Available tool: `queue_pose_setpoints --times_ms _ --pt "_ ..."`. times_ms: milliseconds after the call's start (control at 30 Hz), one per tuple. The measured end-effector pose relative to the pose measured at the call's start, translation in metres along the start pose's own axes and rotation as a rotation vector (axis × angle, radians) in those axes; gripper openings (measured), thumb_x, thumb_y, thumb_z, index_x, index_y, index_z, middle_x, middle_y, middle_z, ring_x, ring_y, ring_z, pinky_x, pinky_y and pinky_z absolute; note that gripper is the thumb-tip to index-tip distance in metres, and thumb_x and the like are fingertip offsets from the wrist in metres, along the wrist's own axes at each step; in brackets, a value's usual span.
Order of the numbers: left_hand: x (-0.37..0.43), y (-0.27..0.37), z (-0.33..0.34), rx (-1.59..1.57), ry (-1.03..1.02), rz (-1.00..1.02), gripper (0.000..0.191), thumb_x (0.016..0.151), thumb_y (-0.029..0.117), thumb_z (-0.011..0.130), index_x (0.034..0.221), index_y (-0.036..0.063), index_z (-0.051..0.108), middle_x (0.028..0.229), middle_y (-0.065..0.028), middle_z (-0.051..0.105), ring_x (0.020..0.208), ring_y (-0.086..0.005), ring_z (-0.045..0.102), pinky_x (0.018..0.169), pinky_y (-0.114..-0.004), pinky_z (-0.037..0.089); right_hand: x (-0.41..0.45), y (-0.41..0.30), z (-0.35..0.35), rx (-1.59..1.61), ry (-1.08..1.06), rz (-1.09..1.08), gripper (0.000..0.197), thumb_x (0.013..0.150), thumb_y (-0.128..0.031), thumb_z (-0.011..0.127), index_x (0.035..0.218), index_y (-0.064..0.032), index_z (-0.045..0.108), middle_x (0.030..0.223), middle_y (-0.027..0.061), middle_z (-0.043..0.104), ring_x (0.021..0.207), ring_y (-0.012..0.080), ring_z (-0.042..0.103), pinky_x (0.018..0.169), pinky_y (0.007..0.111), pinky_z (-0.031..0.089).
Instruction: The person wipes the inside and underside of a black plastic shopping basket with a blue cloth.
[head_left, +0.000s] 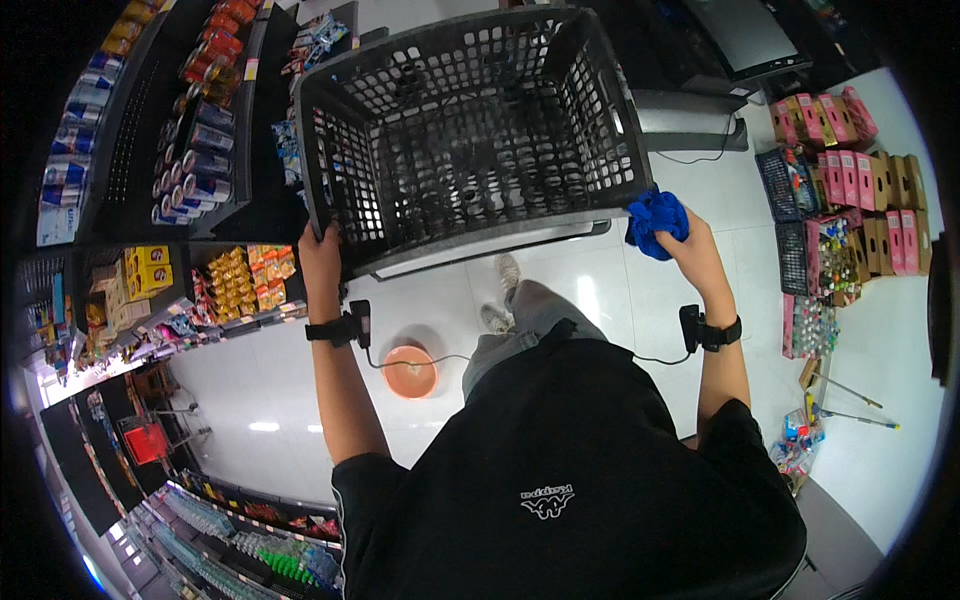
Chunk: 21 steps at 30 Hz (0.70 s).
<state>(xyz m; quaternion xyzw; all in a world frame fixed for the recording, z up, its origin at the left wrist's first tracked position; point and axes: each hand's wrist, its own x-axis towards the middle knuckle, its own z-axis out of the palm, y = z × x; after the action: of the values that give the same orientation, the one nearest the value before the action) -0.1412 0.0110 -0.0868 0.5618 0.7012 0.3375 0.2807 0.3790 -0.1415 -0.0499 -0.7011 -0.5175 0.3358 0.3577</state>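
Observation:
A black perforated plastic basket (480, 142) is held up in front of me, its inside facing me and nothing in it. My left hand (321, 251) grips its near left corner, with the fingers partly hidden behind the wall. At the near right corner my right hand (686, 240) holds a bunched blue cloth (657, 225) against the basket; whether its fingers also grip the rim is hidden by the cloth. On the floor below, left of my feet, stands an orange plastic basin (410, 372).
Shelves of drink cans (202, 157) and snack bags (229, 277) rise at the left. Cardboard boxes (892, 180), dark crates (791, 255) and bottles (814, 326) line the right wall. A monitor (742, 37) stands upper right. A red shopping cart (146, 442) is lower left.

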Motion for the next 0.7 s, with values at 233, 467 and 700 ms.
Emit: queue_pose_setpoints --times_ms 233,467,700 --pt "0.014 -0.031 -0.009 -0.067 -0.015 -0.038 0.027 0.093 0.019 0.065 0.109 -0.0017 0.066 0.081 -0.0033 0.067 0.071 -0.0111 0.057 0.066 -0.029 0.048 0.079 0.002 0.006 0.557 0.062 -0.097 0.037 0.096 -0.019 0.064 0.126 0.0018 0.06 0.117 0.0067 0.067 0.105 0.0145 0.062 0.095 0.03 0.047" --pt "-0.011 -0.006 -0.014 -0.153 0.013 -0.128 0.023 0.09 0.017 0.066 0.106 0.0003 0.069 0.091 -0.0045 0.071 0.078 -0.0142 0.063 0.074 -0.029 0.049 0.144 -0.007 0.056 0.602 -0.031 -0.293 0.05 0.083 0.01 0.053 0.133 0.0016 0.052 0.117 0.0084 0.066 0.104 0.0163 0.062 0.095 0.031 0.049" --pt "-0.087 0.032 -0.056 -0.409 -0.031 -0.4 0.034 0.092 0.012 0.057 0.124 0.0021 0.064 0.106 -0.0073 0.071 0.098 -0.0189 0.069 0.087 -0.03 0.053 0.165 -0.064 0.007 0.528 -0.128 -0.354 0.044 0.086 0.009 0.053 0.13 0.0041 0.055 0.116 0.0077 0.067 0.103 0.0151 0.062 0.095 0.028 0.047"
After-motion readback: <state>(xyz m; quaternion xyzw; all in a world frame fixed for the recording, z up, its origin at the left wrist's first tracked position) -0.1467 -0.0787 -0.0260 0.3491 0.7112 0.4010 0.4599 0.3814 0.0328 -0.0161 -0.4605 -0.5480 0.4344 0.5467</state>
